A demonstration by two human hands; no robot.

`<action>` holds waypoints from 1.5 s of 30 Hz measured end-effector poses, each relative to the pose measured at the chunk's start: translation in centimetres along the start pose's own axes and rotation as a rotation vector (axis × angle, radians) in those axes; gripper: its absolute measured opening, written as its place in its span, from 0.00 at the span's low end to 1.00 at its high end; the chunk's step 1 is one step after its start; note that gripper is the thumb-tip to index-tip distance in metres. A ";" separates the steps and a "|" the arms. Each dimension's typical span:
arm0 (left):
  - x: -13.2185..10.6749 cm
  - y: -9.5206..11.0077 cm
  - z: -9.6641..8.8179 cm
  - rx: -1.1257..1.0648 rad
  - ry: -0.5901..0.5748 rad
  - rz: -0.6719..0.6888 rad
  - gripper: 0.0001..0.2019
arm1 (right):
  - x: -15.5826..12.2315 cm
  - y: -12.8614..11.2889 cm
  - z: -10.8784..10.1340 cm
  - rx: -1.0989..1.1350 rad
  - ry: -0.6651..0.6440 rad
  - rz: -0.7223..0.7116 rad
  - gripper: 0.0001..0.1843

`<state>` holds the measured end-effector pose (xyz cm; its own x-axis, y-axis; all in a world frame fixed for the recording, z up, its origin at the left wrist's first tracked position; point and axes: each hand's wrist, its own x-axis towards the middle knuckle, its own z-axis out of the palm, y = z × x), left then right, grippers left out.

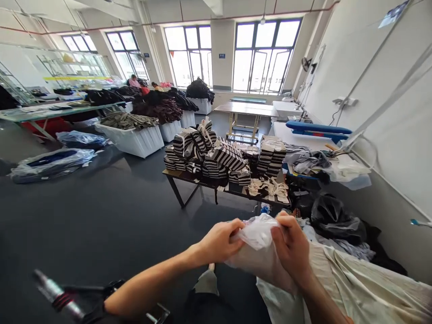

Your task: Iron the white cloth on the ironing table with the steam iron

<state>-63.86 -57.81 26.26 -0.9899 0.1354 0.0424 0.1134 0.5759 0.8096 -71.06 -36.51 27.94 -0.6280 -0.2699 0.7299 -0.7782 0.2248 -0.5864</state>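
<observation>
My left hand (219,243) and right hand (290,249) grip a clear plastic bag (259,265) with closed fingers (236,229), and pulling too hard could tear it.

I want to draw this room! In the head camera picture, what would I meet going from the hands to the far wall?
Clear plastic bag gripped by the left hand and right hand → black-and-white striped folded bundles → wooden-topped table → tall dark-framed window

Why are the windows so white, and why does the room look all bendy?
In the head view, the windows glare white from bright daylight, hiding what's outside; the wide lens curves the long white wall; the left hand and right hand on the plastic bag look huge, being so close.
</observation>
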 end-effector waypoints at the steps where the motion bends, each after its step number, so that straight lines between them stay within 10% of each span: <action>1: 2.0 -0.9 -1.6 -0.049 0.038 -0.004 0.11 | 1.7 1.7 0.8 -0.064 -0.028 -0.036 0.06; 6: 11.4 -3.8 -12.8 -0.222 0.116 0.009 0.13 | 10.7 9.7 4.6 -0.348 -0.025 -0.210 0.04; 12: 23.6 -4.6 -22.8 -0.088 -0.220 0.315 0.07 | 21.3 16.4 9.5 -0.487 0.177 -0.161 0.14; 24: 48.6 -7.5 -28.5 -0.284 -0.170 0.397 0.15 | 39.0 30.3 17.5 -0.047 -0.089 0.075 0.16; 31: 59.7 -11.3 -32.9 -0.129 0.220 0.290 0.13 | 47.6 40.7 20.2 -0.126 -0.043 0.065 0.22; 36: 65.5 -16.9 -35.9 -0.560 0.448 0.232 0.14 | 49.2 47.5 21.4 0.010 0.041 0.229 0.12; 39: 68.5 -21.1 -36.7 -0.856 0.309 0.107 0.14 | 49.0 50.4 21.9 0.053 -0.017 0.209 0.09; 45: 74.2 -26.8 -34.9 -0.520 0.188 -0.161 0.14 | 48.0 55.3 24.4 -0.131 -0.097 0.373 0.10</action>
<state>-143.28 -91.35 28.15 -0.9947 -0.0940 -0.0407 -0.0501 0.0991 0.9938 -144.36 -59.92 21.99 -0.8695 -0.2331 0.4355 -0.4936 0.4397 -0.7503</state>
